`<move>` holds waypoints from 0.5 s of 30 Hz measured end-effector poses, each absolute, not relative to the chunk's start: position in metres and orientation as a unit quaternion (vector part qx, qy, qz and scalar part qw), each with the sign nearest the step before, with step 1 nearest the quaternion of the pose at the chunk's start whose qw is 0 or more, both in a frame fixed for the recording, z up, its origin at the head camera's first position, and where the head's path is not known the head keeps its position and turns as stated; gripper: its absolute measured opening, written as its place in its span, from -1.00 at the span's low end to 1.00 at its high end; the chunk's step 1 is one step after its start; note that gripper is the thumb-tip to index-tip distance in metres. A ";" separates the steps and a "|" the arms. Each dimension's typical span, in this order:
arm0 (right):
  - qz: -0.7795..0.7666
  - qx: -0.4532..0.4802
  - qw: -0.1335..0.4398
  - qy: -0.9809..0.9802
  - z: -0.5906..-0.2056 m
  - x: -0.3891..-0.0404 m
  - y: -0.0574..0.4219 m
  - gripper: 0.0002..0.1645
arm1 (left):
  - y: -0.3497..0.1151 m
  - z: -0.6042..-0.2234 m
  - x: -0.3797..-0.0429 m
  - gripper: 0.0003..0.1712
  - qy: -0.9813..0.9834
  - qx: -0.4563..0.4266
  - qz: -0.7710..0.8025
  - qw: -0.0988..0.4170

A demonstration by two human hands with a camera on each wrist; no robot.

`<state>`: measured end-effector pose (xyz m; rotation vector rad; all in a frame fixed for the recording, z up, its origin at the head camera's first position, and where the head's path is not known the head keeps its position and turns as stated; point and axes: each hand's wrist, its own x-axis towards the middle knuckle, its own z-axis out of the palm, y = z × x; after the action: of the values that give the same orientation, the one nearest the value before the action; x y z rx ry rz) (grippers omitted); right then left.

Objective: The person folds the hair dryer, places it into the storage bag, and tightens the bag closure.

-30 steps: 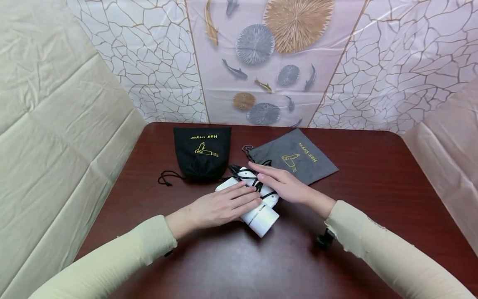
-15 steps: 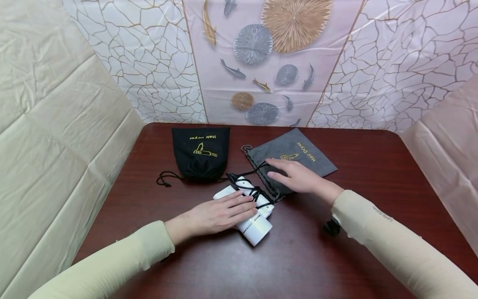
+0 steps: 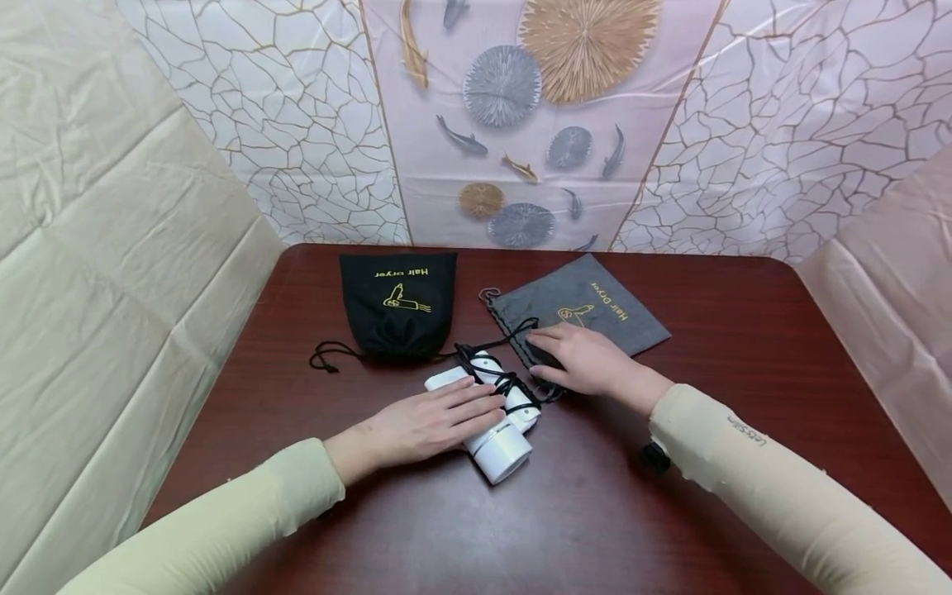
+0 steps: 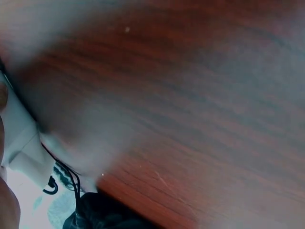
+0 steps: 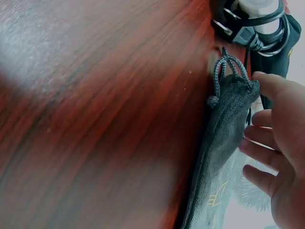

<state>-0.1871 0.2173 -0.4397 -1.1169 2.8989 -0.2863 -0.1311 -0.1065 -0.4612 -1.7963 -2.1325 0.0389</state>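
Note:
A white hair dryer (image 3: 500, 454) with its black cord (image 3: 508, 384) wound about the handle lies on the table. My left hand (image 3: 427, 421) rests over its barrel, fingers laid out straight; the thumb is hidden. At the left edge of the left wrist view the dryer (image 4: 21, 143) shows only in part. To the right lies a grey drawstring pouch (image 3: 621, 302) printed "Hair Dryer". Over its mouth sits my right hand (image 3: 583, 359), fingers loosely bent. In the right wrist view the hand (image 5: 286, 129) has its thumb and fingers spread at the pouch's gathered end (image 5: 240, 93).
A black "Hair Dryer" pouch (image 3: 397, 310) lies at the back left, its drawstring (image 3: 335, 357) trailing left. The cord's plug (image 5: 245, 36) shows beside the dryer in the right wrist view. Behind the brown table (image 3: 744, 372) hangs a patterned backdrop (image 3: 521, 124).
My right hand has left the dryer's cord and moved right, then lowered onto the grey pouch's mouth. The dryer has shifted slightly left and toward me under my left hand.

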 end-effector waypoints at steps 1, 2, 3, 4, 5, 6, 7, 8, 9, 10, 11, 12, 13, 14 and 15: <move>-0.086 -0.358 0.013 0.930 -0.440 -0.187 0.218 -0.33 | -0.107 -0.461 -0.132 -0.37 -0.753 -0.634 0.015 0.175; -0.081 -0.358 0.016 0.930 -0.441 -0.186 0.220 -0.35 | -0.108 -0.460 -0.132 -0.38 -0.754 -0.633 0.020 0.176; -0.075 -0.357 0.019 0.931 -0.441 -0.186 0.221 -0.36 | -0.108 -0.460 -0.132 -0.38 -0.756 -0.631 0.022 0.175; -0.069 -0.355 0.022 0.932 -0.441 -0.185 0.224 -0.38 | -0.109 -0.459 -0.133 -0.39 -0.757 -0.629 0.024 0.173; -0.064 -0.354 0.024 0.933 -0.441 -0.184 0.226 -0.39 | -0.110 -0.459 -0.134 -0.39 -0.759 -0.627 0.027 0.171; -0.058 -0.353 0.024 0.933 -0.440 -0.183 0.229 -0.40 | -0.111 -0.458 -0.134 -0.39 -0.760 -0.626 0.031 0.171; -0.050 -0.354 0.022 0.934 -0.439 -0.182 0.232 -0.42 | -0.112 -0.458 -0.135 -0.40 -0.762 -0.624 0.033 0.172; -0.043 -0.356 0.019 0.933 -0.438 -0.182 0.235 -0.43 | -0.113 -0.458 -0.136 -0.40 -0.763 -0.622 0.034 0.171; -0.037 -0.359 0.013 0.933 -0.438 -0.181 0.238 -0.45 | -0.113 -0.457 -0.137 -0.40 -0.765 -0.621 0.033 0.169; -0.031 -0.362 0.007 0.932 -0.437 -0.180 0.240 -0.46 | -0.114 -0.457 -0.137 -0.40 -0.765 -0.620 0.032 0.169; -0.026 -0.365 0.001 0.931 -0.436 -0.179 0.242 -0.46 | -0.115 -0.457 -0.138 -0.40 -0.766 -0.619 0.034 0.170; -0.021 -0.368 -0.005 0.930 -0.436 -0.179 0.243 -0.47 | -0.116 -0.457 -0.139 -0.40 -0.766 -0.618 0.035 0.171; -0.017 -0.371 -0.012 0.928 -0.436 -0.178 0.244 -0.48 | -0.116 -0.456 -0.140 -0.40 -0.767 -0.617 0.037 0.173; -0.015 -0.373 -0.016 0.928 -0.436 -0.178 0.244 -0.48 | -0.117 -0.456 -0.141 -0.40 -0.768 -0.616 0.039 0.173; -0.014 -0.374 -0.022 0.927 -0.437 -0.178 0.243 -0.47 | -0.118 -0.456 -0.141 -0.40 -0.768 -0.614 0.041 0.174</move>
<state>-0.1785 0.2429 -0.4367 -1.1925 2.9547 -0.0436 -0.1415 -0.1177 -0.4557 -1.7412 -2.1783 0.1150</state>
